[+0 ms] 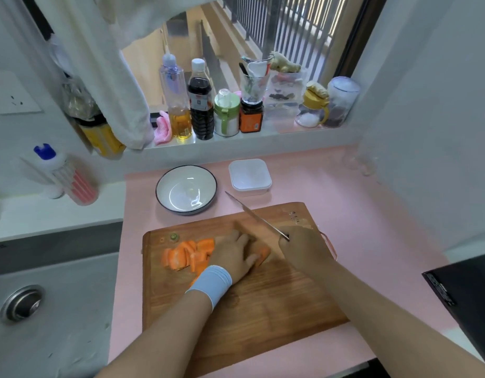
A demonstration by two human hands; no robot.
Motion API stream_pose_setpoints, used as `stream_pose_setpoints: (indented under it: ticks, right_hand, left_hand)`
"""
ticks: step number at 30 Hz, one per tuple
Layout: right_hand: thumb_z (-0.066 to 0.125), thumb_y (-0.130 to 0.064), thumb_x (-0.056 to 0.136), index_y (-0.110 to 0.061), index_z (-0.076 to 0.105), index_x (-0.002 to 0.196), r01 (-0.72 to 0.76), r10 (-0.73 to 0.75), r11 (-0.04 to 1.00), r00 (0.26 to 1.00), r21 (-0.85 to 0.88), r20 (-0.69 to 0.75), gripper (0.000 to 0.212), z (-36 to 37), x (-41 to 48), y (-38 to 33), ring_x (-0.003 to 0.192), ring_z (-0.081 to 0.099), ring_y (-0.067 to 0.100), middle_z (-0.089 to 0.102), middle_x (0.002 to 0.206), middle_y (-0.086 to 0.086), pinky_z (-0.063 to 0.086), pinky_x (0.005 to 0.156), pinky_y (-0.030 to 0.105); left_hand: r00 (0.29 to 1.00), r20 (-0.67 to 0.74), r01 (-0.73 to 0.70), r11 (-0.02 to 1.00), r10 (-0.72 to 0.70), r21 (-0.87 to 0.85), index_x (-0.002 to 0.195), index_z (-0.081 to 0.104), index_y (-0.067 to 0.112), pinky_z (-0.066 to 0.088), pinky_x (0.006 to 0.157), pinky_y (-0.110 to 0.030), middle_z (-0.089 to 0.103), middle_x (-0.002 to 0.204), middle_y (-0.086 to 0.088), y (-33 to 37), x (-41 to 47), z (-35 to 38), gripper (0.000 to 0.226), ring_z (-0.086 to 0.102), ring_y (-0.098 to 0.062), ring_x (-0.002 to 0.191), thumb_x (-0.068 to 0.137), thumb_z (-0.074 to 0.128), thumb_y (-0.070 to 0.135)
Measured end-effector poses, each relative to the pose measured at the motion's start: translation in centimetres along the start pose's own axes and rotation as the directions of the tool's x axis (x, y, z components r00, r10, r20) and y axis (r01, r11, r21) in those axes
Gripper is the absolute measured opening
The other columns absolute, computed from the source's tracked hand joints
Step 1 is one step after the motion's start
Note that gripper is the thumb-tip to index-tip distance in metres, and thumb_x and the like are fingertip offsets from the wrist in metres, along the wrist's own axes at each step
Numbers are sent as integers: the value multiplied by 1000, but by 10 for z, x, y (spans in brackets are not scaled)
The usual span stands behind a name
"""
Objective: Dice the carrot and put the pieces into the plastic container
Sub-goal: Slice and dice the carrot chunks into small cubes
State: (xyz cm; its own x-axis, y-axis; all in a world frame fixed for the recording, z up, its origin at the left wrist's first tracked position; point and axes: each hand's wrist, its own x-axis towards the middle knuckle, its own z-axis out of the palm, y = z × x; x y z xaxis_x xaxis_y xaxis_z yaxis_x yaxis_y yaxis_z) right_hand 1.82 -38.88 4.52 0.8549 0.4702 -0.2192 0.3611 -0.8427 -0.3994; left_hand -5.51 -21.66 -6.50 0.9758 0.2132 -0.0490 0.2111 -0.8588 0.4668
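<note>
Dicing in progress on the board (263,309), which lies on the counter (372,214) near its front edge.

- Carrot (181,255): flat orange slabs heaped by the board's left edge, towards its far corner; one more piece shows under the left hand. Nothing is diced small yet.
- Left hand (233,255): laid over the carrot, blue wristband (210,282) at the wrist. Its fingers are motion-blurred, so whether they press flat or pinch cannot be told.
- Right hand (304,249): closed round the handle of the knife (252,214). The blade runs out past the board's far edge, with its tip between bowl and container.
- Container (249,190): on the counter beyond the board's far edge, apparently with its lid (249,171) on. Bowl (159,184): just left of it.

Method, as judged: stack the slabs, cut them into strips, then cut across. Keep the left fingertips tucked behind the knuckles. Uncover the container before transfer.

Unclear: the knife handle is buried in the fist. The blade's height above the board is unreadable. Part of the carrot is covered by the left hand, so the piece count is unknown.
</note>
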Motion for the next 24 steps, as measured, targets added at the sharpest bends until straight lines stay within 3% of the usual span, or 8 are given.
stream_pose_setpoints:
  ticks: [2, 5, 8, 11, 13, 18, 24]
  right_hand:
    - [47, -18, 92, -27, 47, 60, -27, 27, 1000, 999, -1, 31, 34, -4, 0, 9, 61, 49, 13, 50, 59, -6, 34, 53, 26]
    - [47, -23, 91, -27, 51, 60, -39, 39, 999, 995, -4, 87, 32, -8, 1, 22, 62, 52, 11, 54, 61, -7, 40, 57, 27]
    - [47, -23, 90, -29, 54, 61, -32, 33, 999, 991, -11, 131, 31, -7, 1, 30, 62, 51, 9, 54, 62, -7, 38, 55, 25]
    - [47, -23, 91, -31, 50, 56, -28, 24, 999, 986, 25, 165, 36, -3, 1, 35, 64, 53, 18, 53, 60, -5, 32, 54, 29]
    - [46, -24, 92, -29, 47, 57, -25, 19, 999, 984, 34, 180, 35, 1, 1, 36, 67, 54, 21, 52, 61, -5, 30, 54, 30]
    - [46, -25, 95, -30, 43, 59, -21, 5, 997, 977, 72, 214, 36, 4, -3, 39, 65, 52, 19, 53, 61, -7, 32, 57, 30]
    - [46, -34, 97, -24, 57, 73, 18, -49, 993, 958, 114, 282, 29, 17, -11, 43, 66, 60, 19, 61, 69, -5, 38, 55, 28]
  left_hand:
    - [993, 113, 23, 999, -20, -33, 131, 53, 26, 42, 100, -35, 49, 127, 0, 16, 8, 8, 60, 47, -21, 118, 79, 65, 52]
    - [986, 161, 60, 997, -51, -49, 130, 56, 24, 41, 102, -31, 50, 129, -2, 25, 14, 16, 49, 47, -22, 121, 84, 64, 38]
    - [994, 85, 84, 982, -70, -170, 120, 62, 25, 42, 99, -27, 57, 121, 1, 26, 8, 14, 35, 54, -17, 111, 86, 63, 35]
    - [983, -54, 140, 908, -176, -396, 101, 60, 33, 46, 86, -22, 64, 101, 14, 31, -7, 10, 19, 59, -3, 92, 84, 67, 29]
    - [968, -103, 159, 876, -229, -456, 96, 58, 37, 46, 81, -19, 64, 96, 21, 34, -19, 11, 21, 58, 3, 90, 82, 71, 28]
    - [951, -199, 124, 881, -237, -457, 103, 61, 31, 45, 88, -19, 56, 105, 20, 32, -43, 25, 30, 54, 1, 99, 80, 74, 16]
    - [943, -225, 146, 914, -244, -380, 125, 55, 25, 40, 96, -17, 52, 119, 19, 39, -51, 21, 44, 49, 0, 109, 84, 71, 24]
